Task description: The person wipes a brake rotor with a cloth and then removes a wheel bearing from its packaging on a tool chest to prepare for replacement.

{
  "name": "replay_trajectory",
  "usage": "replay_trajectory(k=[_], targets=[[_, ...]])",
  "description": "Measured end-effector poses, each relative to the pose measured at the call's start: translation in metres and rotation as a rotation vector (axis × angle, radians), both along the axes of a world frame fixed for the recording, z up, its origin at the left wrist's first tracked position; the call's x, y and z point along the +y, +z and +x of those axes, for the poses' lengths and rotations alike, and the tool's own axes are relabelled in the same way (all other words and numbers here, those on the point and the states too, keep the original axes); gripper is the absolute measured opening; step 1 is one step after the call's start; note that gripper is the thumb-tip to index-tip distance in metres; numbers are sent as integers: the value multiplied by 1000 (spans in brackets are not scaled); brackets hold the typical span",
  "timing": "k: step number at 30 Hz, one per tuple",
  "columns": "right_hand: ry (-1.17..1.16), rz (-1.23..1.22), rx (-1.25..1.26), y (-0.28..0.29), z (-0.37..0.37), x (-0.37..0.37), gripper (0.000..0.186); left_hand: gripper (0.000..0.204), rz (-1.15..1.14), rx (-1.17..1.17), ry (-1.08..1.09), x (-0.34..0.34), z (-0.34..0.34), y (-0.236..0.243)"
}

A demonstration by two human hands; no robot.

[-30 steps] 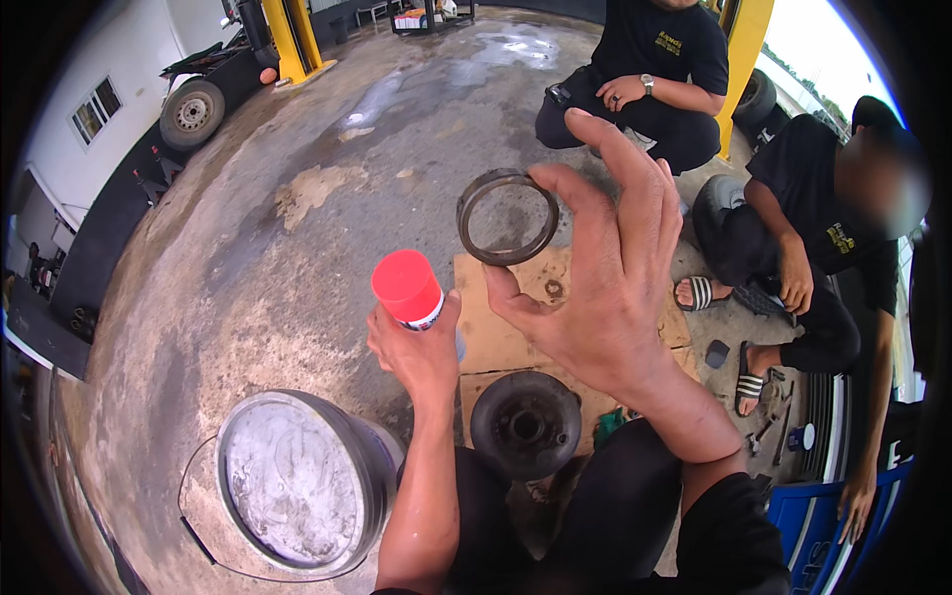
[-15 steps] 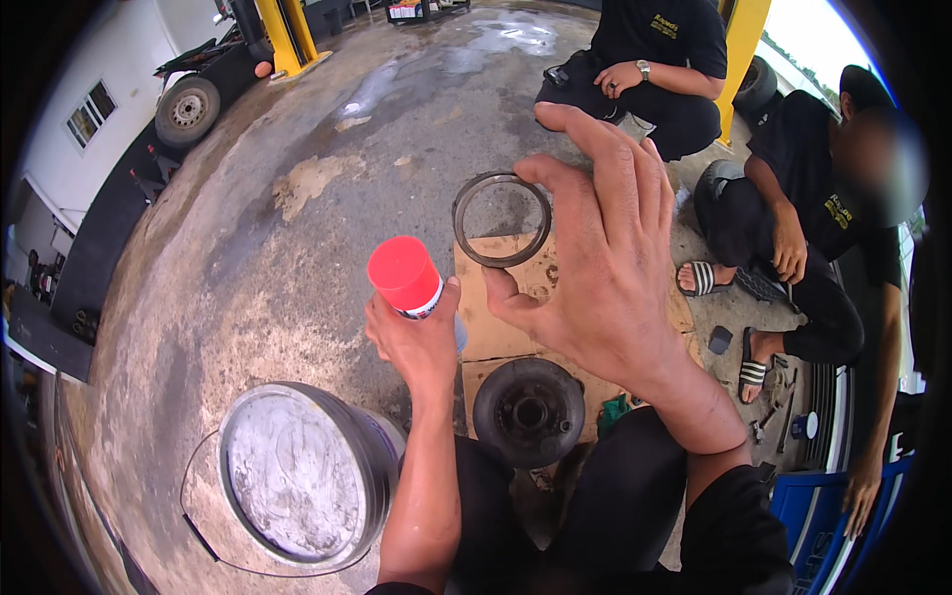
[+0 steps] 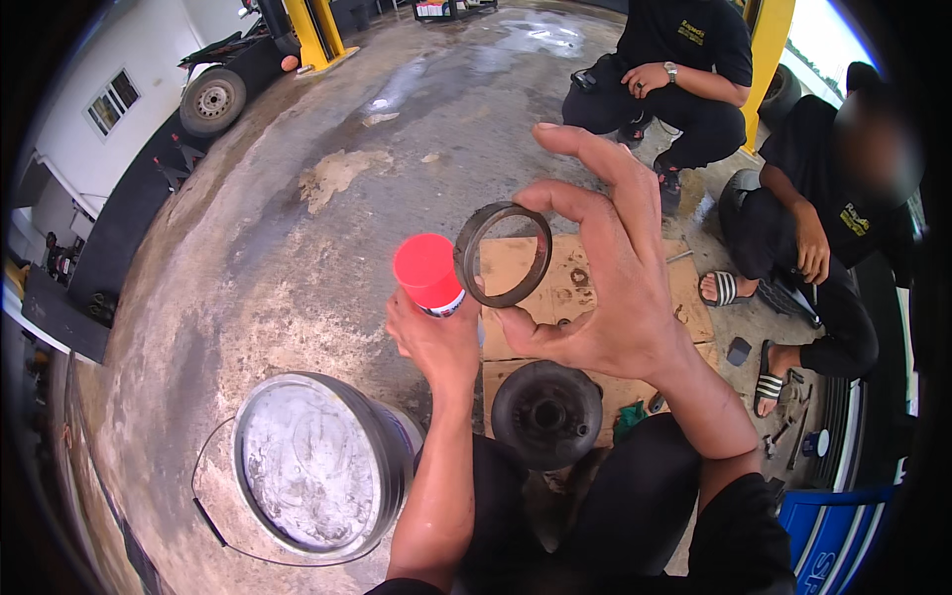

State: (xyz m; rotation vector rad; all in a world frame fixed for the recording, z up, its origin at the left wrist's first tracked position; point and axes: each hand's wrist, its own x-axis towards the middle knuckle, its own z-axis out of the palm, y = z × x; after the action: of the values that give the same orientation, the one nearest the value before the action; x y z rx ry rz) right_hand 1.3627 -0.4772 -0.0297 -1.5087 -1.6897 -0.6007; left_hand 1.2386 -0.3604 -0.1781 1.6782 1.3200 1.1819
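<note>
My right hand (image 3: 620,268) pinches a dark metal ring (image 3: 466,260) between thumb and index finger, its other fingers spread. The ring is tilted so that part of its inner wall shows. Just left of it, my left hand (image 3: 433,337) is wrapped round a can with a red cap (image 3: 426,270); most of the can's body is hidden by the hand and the ring. Below the hands, between my knees, stands a round black metal part (image 3: 546,415) with a hole in its middle, at the near edge of the flattened cardboard (image 3: 645,288).
A lidded bucket (image 3: 307,466) with a wire handle stands at the near left. Two people crouch at the far right, one in striped sandals (image 3: 727,289). Hand tools (image 3: 783,426) lie at the right, near a blue panel (image 3: 838,535). A green rag (image 3: 629,420) lies by my right knee.
The ring has tipped, from nearly face-on to showing more of its side, and now overlaps the can's cap edge. Both hands still hold their things. The whole view has shifted slightly.
</note>
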Motion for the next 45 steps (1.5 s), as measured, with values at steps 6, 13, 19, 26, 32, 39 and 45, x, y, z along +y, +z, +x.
replay_trajectory(k=[6,13,19,26,32,39,45], targets=[[75,52,54,-4,4,4,68,69,59,23,10,2,-1,-2],[78,-2,83,-7,9,4,69,69,57,-11,-24,6,0,-11],[80,3,80,-8,10,3,69,68,84,-7,-26,5,1,-13],[76,1,96,-13,12,5,70,63,85,-1,-31,4,-1,-6],[67,-7,94,-13,12,4,70,61,82,-21,-55,4,0,-9],[36,4,56,-12,12,2,69,61,69,-68,-50,7,1,-13],[-33,29,-11,-11,11,2,69,67,59,-17,-28,7,1,-9]])
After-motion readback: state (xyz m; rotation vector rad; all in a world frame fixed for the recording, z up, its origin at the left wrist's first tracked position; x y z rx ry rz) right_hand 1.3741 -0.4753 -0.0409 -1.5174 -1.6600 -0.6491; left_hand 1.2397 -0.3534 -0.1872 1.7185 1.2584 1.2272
